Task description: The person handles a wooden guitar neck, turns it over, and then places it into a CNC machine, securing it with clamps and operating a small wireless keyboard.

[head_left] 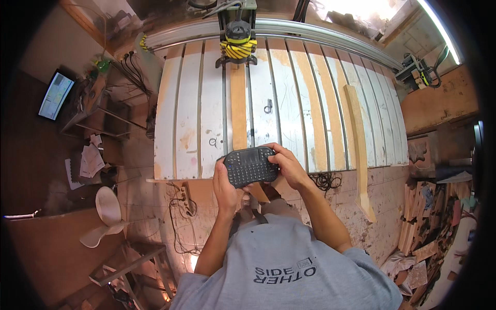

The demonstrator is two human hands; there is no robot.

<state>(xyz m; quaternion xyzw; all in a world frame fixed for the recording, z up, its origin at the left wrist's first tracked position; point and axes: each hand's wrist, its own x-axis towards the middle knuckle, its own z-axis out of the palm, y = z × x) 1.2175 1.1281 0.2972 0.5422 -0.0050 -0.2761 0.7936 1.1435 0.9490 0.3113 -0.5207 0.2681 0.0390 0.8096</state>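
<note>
Both my hands hold a small black handheld keyboard [251, 168] in front of me, over the near edge of a slatted machine bed [206, 119]. Around its left end my left hand [225, 188] is closed. My right hand [287, 166] grips the right end, its thumb on the keys near the upper right corner. Beyond the keyboard a long wooden strip [239, 103] lies on the bed and runs under a router spindle [238, 39] with a black and yellow striped skirt. The keyboard hides part of the strip.
To the right, another wooden strip [356, 134] overhangs the bed's near edge. A metal gantry rail [320, 33] spans the far side. At left are a lit monitor [56, 94] and a white chair [107, 206]. Cables [328, 181] hang below the bed; wood offcuts [418, 222] pile up at right.
</note>
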